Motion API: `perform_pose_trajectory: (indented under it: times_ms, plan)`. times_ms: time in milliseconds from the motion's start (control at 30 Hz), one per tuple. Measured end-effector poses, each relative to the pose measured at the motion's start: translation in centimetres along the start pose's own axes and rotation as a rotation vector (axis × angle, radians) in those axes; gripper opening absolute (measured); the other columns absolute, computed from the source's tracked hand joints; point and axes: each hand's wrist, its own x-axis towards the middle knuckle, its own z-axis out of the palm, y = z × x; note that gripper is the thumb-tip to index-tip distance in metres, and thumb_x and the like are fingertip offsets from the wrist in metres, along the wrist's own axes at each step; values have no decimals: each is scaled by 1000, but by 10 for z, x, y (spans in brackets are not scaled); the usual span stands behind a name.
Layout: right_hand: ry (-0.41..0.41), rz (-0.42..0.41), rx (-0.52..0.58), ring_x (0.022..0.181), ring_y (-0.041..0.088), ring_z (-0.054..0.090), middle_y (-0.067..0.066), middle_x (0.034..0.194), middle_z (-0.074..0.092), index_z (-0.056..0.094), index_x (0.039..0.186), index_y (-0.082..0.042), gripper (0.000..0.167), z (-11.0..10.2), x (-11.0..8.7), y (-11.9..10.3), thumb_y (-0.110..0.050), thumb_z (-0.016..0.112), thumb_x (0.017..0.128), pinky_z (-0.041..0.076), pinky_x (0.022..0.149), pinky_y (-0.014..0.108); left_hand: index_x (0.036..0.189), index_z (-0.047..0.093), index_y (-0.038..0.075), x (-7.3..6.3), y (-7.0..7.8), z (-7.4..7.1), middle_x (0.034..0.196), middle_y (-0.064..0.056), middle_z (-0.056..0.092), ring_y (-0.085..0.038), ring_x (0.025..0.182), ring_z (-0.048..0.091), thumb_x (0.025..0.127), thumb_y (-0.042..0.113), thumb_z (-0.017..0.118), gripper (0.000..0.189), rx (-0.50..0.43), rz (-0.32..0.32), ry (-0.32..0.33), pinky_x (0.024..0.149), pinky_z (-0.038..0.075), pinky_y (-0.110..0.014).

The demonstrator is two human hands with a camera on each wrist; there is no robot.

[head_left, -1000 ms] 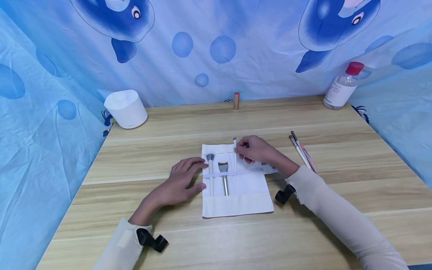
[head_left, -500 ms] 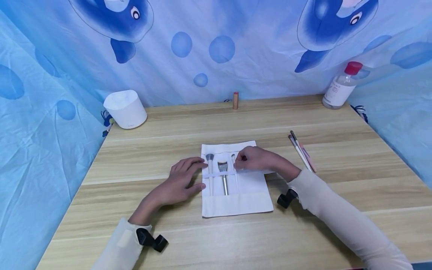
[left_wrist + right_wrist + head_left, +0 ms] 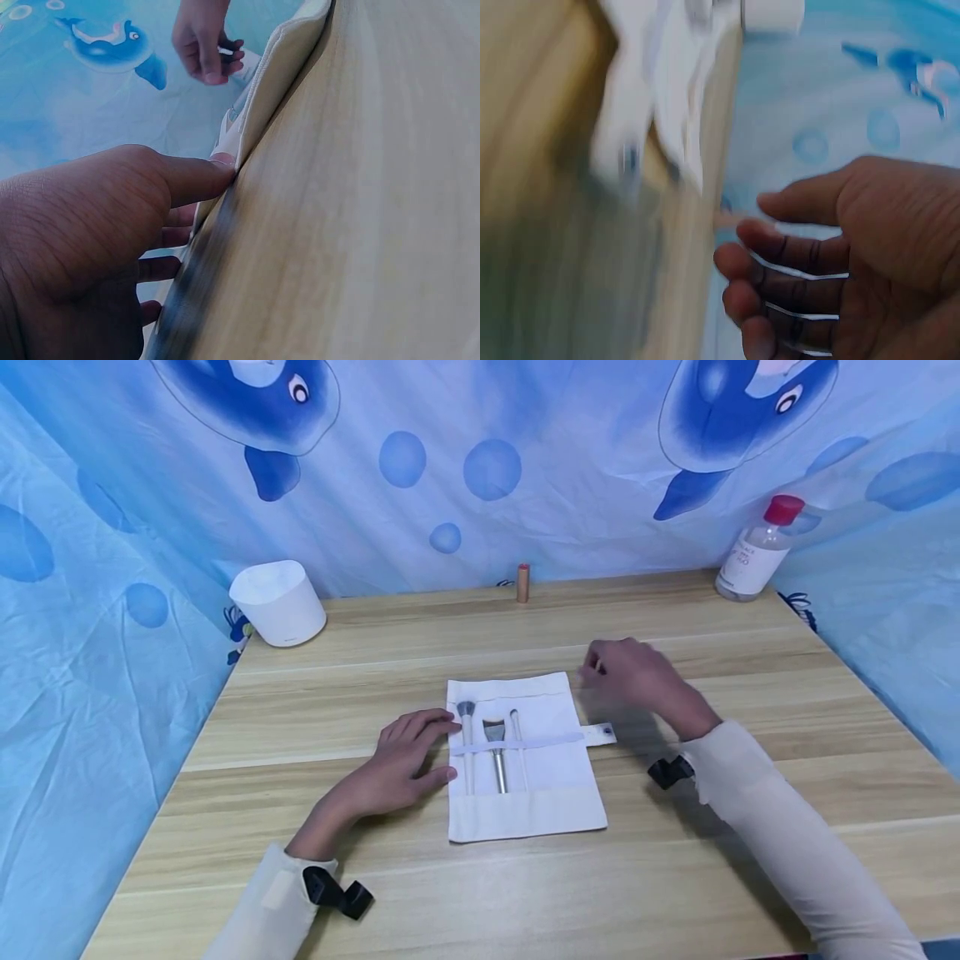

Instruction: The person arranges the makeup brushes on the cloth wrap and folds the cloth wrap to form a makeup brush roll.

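Observation:
A white cloth brush roll [image 3: 558, 793] lies spread on the wooden table. Under its elastic band sit a fluffy makeup brush [image 3: 467, 722], a flat wide makeup brush [image 3: 495, 732] and a slim makeup brush [image 3: 516, 727]. My left hand [image 3: 408, 760] rests at the roll's left edge, its thumb and fingertips touching the cloth; the left wrist view shows the thumb [image 3: 202, 178] along that edge. Beyond the roll's upper right corner, my right hand [image 3: 630, 675] hovers with loosely bent fingers [image 3: 769, 292]; nothing shows between thumb and fingers.
A snap strap [image 3: 600, 734] sticks out from the roll's right side. At the back stand a white cup-shaped container [image 3: 281, 606], a copper-coloured tube [image 3: 522, 583] and a clear bottle with a red cap [image 3: 757, 552]. A patterned blue cloth [image 3: 450, 460] hangs behind the table.
My right hand slid the slim brush down under the band, let go and moved right and away from the roll. It now covers the loose brushes at the right. My left hand stayed put.

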Motion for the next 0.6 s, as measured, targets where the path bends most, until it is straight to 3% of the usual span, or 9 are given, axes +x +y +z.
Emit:
perform_pose_trajectory:
  times_ms: [167,267,400,600]
  plan:
    - [57,108,-92,72,25,57,7,88,66,68,104,-5,23,-18,-5,31,-25,57,100,46,60,41,148,45,14,0,0,-1,156,-7,32,-28,146,20,99,36,64,57,-2,1,-2,111,14,-57]
    - [66,149,-138,63,25,53,6,72,59,68,85,-4,21,-22,-7,45,-20,59,96,42,52,39,148,45,14,-1,-1,-2,157,-6,32,-28,146,20,99,36,64,57,1,1,0,111,14,-57]
    - [49,179,-174,56,24,47,6,61,47,51,63,-11,34,-19,-7,59,-20,61,94,37,48,37,148,45,15,-1,-1,-2,156,-6,32,-28,145,21,98,36,64,57,-3,-1,5,111,14,-57]
    - [-6,186,-168,57,24,50,8,65,51,51,69,-10,29,-9,-6,68,-21,63,93,40,50,36,148,45,15,-1,0,-1,156,-7,33,-29,145,21,99,36,64,57,-9,10,7,111,15,-58]
